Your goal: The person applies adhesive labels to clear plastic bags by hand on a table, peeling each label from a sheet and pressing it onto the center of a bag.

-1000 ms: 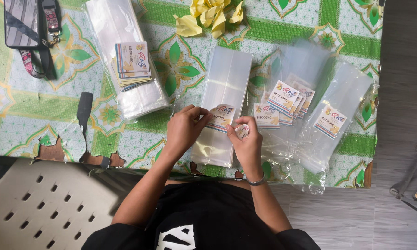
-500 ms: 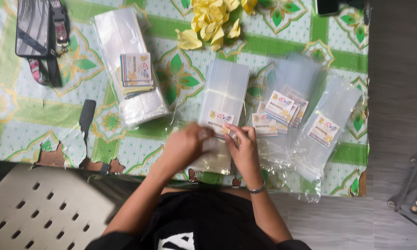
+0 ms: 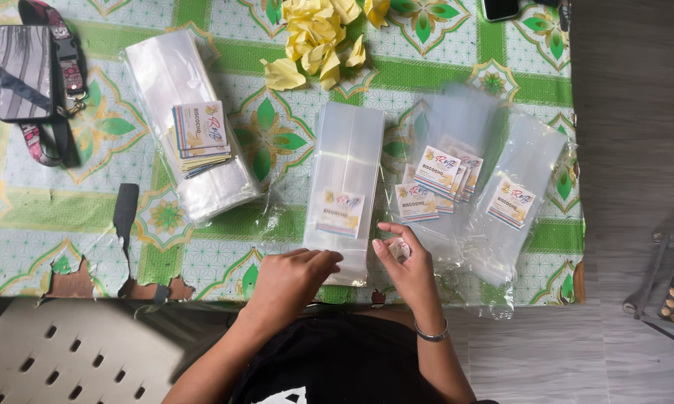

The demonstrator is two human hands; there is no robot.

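1. The surface [image 3: 225,247], covered by a green, white and yellow floral plastic cloth torn along its near edge, carries everything; the landmark below is the clear plastic bag with a printed label card inside [image 3: 344,191], which lies upright at the middle of the cloth.
2. A grey perforated plastic chair seat [image 3: 60,359] sits well to the left of that bag and nearer the person, off the surface.
3. A thick stack of empty clear bags [image 3: 180,97] lies well left of the landmark bag, tilted, with a small pile of label cards [image 3: 201,138] on top.
4. Just right of the landmark bag lie more clear bags with cards [image 3: 442,176], overlapping one another, and farther right one more labelled bag [image 3: 516,198].
5. A heap of crumpled yellow paper scraps [image 3: 318,37] lies beyond the landmark bag, toward the far edge.
6. A dark phone case on a patterned lanyard [image 3: 24,71] rests far left of the bag, at the far corner.
7. A dark flat tool [image 3: 125,213] lies left of the bag, near the torn edge.
8. The left hand [image 3: 288,277] rests at the landmark bag's near left corner, fingers curled with the tips touching the plastic; whether its grip pinches the bag I cannot tell.
9. The right hand [image 3: 404,262], wearing a thin bracelet, is just right of the bag's near end, its grip pinching a small pale object [image 3: 400,248] too small to identify.
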